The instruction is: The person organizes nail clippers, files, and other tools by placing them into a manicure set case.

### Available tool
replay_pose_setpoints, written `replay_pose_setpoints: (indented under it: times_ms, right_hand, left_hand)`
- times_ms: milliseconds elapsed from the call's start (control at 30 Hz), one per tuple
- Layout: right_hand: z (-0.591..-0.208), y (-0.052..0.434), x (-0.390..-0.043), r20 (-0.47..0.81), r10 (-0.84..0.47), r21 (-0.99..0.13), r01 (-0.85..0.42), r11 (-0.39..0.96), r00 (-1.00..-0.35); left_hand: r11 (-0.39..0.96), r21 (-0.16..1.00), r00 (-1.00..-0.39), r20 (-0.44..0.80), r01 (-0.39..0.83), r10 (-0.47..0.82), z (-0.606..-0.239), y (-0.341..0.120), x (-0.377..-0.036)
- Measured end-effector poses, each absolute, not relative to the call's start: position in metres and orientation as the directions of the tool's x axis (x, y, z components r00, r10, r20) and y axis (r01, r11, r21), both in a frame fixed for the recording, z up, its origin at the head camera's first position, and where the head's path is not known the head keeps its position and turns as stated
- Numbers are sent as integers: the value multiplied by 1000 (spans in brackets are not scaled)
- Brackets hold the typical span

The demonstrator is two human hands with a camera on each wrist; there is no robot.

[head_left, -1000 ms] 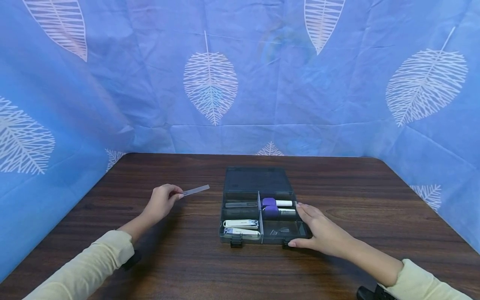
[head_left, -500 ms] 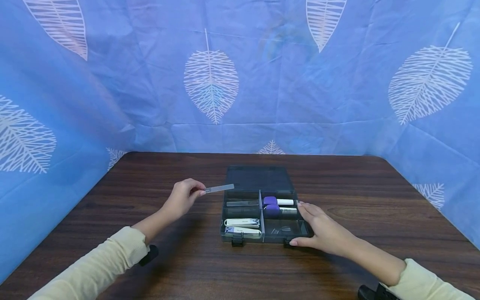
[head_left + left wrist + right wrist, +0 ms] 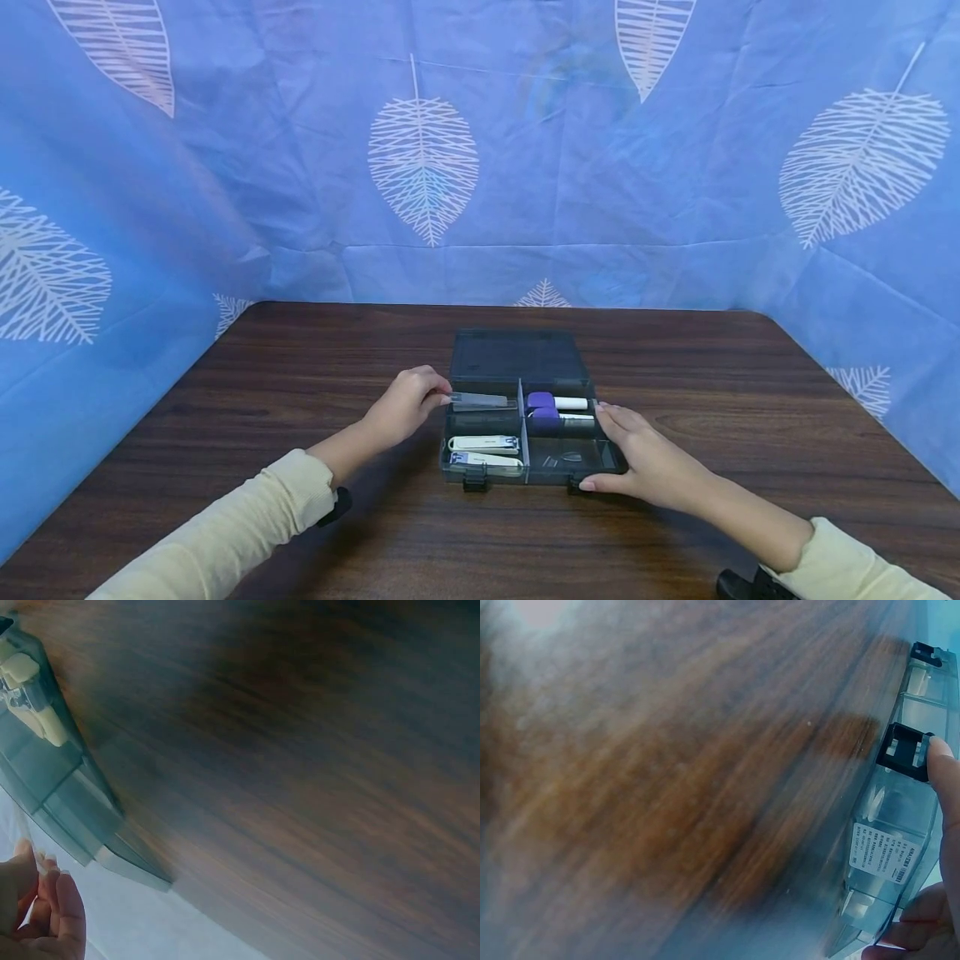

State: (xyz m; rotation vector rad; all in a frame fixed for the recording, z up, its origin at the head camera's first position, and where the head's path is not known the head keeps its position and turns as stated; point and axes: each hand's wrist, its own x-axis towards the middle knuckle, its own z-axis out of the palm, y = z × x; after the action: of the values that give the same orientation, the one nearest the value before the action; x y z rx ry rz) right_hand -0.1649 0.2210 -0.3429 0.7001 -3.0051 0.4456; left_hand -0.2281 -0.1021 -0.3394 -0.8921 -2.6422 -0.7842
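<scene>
My left hand (image 3: 408, 404) pinches one end of a thin translucent nail file (image 3: 486, 400), lowered over the back left compartment of a dark see-through box (image 3: 517, 354). A similar flat strip lies in that compartment, partly covered in the head view. In the left wrist view, thumb and fingertips meet at the file's end beside the box. My right hand (image 3: 652, 458) holds the box's right side; its thumb sits by a black front latch (image 3: 906, 752), and the fingers reach along the side wall. Two nail clippers (image 3: 483, 445) lie in the front left compartment.
Two small purple-and-white bottles (image 3: 542, 402) lie in the back right compartment. Small clear pieces (image 3: 572, 457) sit in the front right one. The box's lid is folded back on the dark wooden table (image 3: 337, 350). A blue leaf-print cloth (image 3: 517, 183) hangs around.
My left hand has carried the nail file rightward from over the table, then down to the box's back left compartment. The right hand stays on the box.
</scene>
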Motion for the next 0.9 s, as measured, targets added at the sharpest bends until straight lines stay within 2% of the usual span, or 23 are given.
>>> replay_pose_setpoints:
  times_ms: [133,533,900]
  right_hand:
    - [-343,221,-165,88,-428,-270,-436,859,-899]
    - [-344,221,-165,93,-430,-269,-439,858,-898]
    - [-343,221,-164,95,-436,-260,-445,857,-895]
  left_hand:
    - [678,374,-774,344,633,532,-339,-95,-229]
    - [732,330,-799,152,596,582,-335,-81,-239]
    - [804,256,-833,6,536,553,-325,-70,-252]
